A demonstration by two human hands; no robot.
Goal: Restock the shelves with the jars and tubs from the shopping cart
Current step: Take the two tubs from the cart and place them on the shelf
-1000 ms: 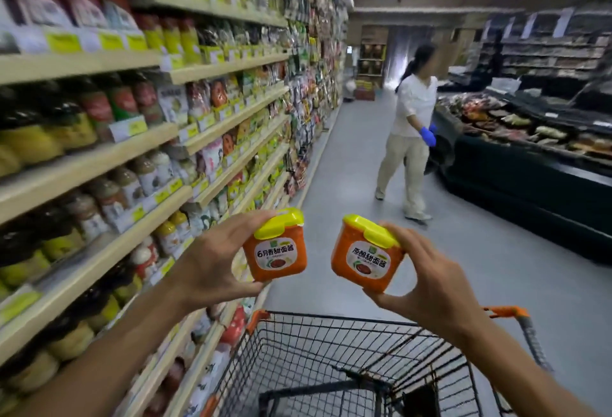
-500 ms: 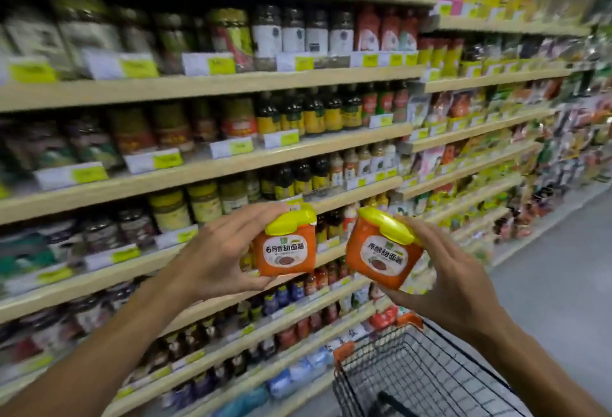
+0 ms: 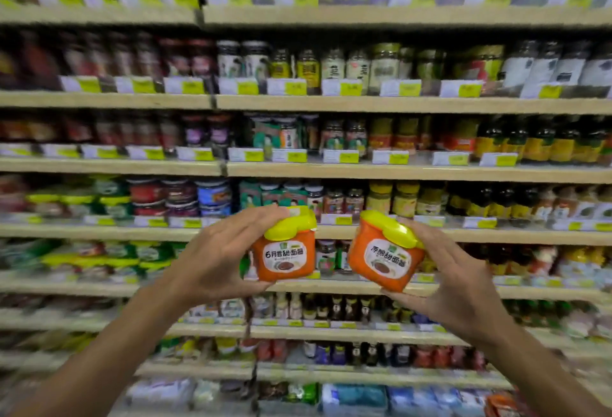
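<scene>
We now face the shelves [image 3: 397,173] squarely; the shopping cart has left view. Our left hand [image 3: 218,257] grips one orange tub [image 3: 284,252], our right hand [image 3: 453,280] the other tub [image 3: 384,257], as before.

Grocery shop aisle, long shelves [image 3: 397,171] of jars [image 3: 381,68], yellow price tags [image 3: 294,88]

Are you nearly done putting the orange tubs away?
Not yet. The left hand holds one orange tub and the right hand holds the other tub, both in front of the shelves, neither placed. The cart is out of view, so what's left is unknown.
</scene>
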